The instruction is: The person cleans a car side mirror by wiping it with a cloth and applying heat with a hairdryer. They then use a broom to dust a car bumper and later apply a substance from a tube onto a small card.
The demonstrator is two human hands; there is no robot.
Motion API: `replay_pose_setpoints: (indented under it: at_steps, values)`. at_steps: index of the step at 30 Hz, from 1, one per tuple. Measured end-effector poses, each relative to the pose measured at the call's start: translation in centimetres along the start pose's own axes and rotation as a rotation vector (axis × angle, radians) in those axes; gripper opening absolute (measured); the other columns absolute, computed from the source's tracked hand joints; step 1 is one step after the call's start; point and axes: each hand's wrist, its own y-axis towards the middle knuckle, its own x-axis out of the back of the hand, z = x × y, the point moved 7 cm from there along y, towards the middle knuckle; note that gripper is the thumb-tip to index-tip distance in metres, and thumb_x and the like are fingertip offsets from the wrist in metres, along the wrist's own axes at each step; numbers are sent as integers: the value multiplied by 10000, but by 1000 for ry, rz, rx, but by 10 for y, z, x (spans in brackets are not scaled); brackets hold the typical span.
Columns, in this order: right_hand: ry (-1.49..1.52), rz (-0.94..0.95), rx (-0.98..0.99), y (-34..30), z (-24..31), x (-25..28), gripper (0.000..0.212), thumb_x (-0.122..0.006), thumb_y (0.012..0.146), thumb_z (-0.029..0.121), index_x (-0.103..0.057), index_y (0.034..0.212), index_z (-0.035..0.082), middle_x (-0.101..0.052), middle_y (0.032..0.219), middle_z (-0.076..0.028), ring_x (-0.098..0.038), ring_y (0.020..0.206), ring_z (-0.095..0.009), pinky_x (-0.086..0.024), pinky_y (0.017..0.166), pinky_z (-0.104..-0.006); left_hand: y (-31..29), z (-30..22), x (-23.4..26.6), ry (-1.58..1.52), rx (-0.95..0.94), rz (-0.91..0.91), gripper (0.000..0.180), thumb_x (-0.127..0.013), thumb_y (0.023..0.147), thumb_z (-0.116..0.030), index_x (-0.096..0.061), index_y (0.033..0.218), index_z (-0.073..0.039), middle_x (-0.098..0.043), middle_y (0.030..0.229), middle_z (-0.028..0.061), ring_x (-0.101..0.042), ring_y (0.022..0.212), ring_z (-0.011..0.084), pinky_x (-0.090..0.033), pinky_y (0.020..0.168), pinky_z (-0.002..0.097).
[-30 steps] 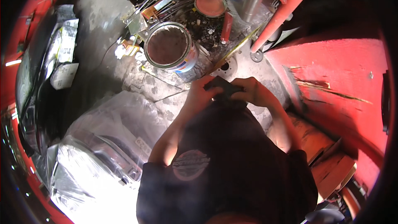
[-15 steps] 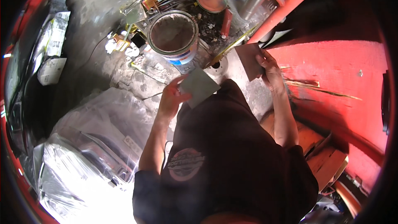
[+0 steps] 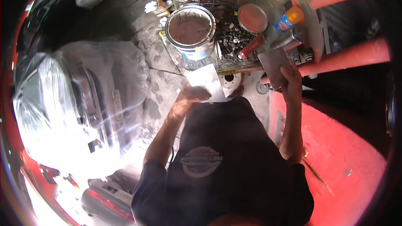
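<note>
A pale sheet [image 3: 206, 82] is being held in the closed grip of the left hand [image 3: 189, 99], while a darker sheet [image 3: 274, 65] is being clamped by the right hand [image 3: 291, 81], just below an open paint can [image 3: 190, 31] on the cracked concrete floor [image 3: 161, 88].

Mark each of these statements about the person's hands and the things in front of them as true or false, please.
1. The left hand holds a pale sheet. True.
2. The right hand is empty. False: it grips a darker flat piece.
3. The open paint can stands on the ground ahead of the person. True.
4. The round lid sits on top of the paint can. False: it lies apart, to the can's right.
5. Both hands hold the same piece. False: each holds its own, well apart.
</note>
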Motion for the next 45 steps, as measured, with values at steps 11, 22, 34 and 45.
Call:
replay_pose_setpoints:
  at_steps: [11,22,34,45]
  values:
    - [-828,249,512,40,105,-114,211,-773,863,114,-694,1004,-21,-704,826,-29,-615,713,-94,-504,674,-279,-19,4,-19,470,-169,-264,252,-736,917,-31,-726,1169,-49,-713,1177,68,-679,1036,150,-540,923,317]
    - [-1591,740,959,33,104,-331,226,-650,945,153,-684,1084,-23,-675,989,-180,-661,904,-377,-534,791,-414,-20,-91,-10,1229,-807,-305,417,-745,665,93,-768,1053,-61,-394,1598,143,-621,1200,366,-590,912,417]
    - [-2002,1119,1029,82,34,-398,190,-650,934,143,-681,1053,-3,-621,885,-178,-612,838,-394,-484,740,-466,2,-99,25,1291,-870,-193,362,-689,659,60,-766,979,-92,-283,1667,74,-600,1229,359,-605,902,405]
    - [-2172,1078,1025,101,11,-400,122,-635,873,49,-682,951,-32,-701,914,-174,-692,827,-394,-569,749,-471,13,-81,32,1235,-794,-178,173,-678,774,-13,-752,923,-60,-166,1703,8,-604,1061,289,-602,848,387]
